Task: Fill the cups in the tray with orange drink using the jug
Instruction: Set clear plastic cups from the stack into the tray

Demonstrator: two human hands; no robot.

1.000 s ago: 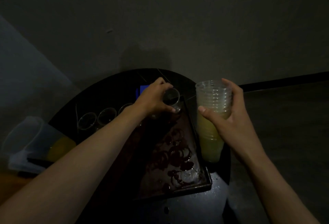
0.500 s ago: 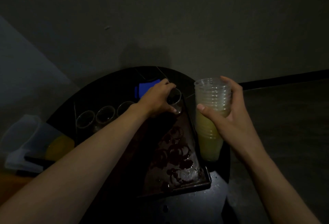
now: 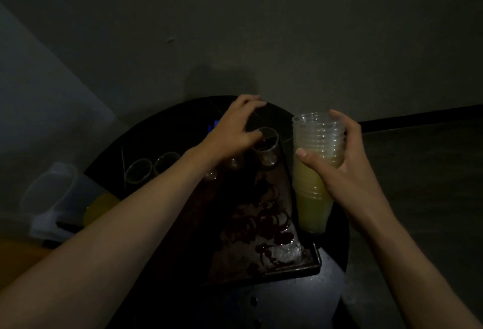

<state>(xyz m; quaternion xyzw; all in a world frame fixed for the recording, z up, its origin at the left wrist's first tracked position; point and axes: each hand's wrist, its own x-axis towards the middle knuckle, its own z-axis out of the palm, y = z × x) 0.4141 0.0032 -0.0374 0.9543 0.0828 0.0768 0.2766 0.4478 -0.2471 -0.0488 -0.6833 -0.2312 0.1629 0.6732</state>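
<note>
Two hands are over the dark tray [image 3: 287, 269]. The left hand [image 3: 232, 130] hovers with fingers spread and loose above the far right cup [image 3: 265, 149], thumb at its rim; contact cannot be told. The right hand [image 3: 339, 172] is wrapped round a stack of cups [image 3: 316, 135], yellowish low down, just right of the tray. A row of cups [image 3: 138, 172] lines the tray's far edge. The jug [image 3: 60, 198], holding orange drink, stands far left, beyond the round table [image 3: 326, 289].

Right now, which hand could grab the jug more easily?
Probably the left hand. The jug stands on that side, while the right hand is busy gripping the stack of cups across the tray. The left hand looks loose above a single cup.
</note>
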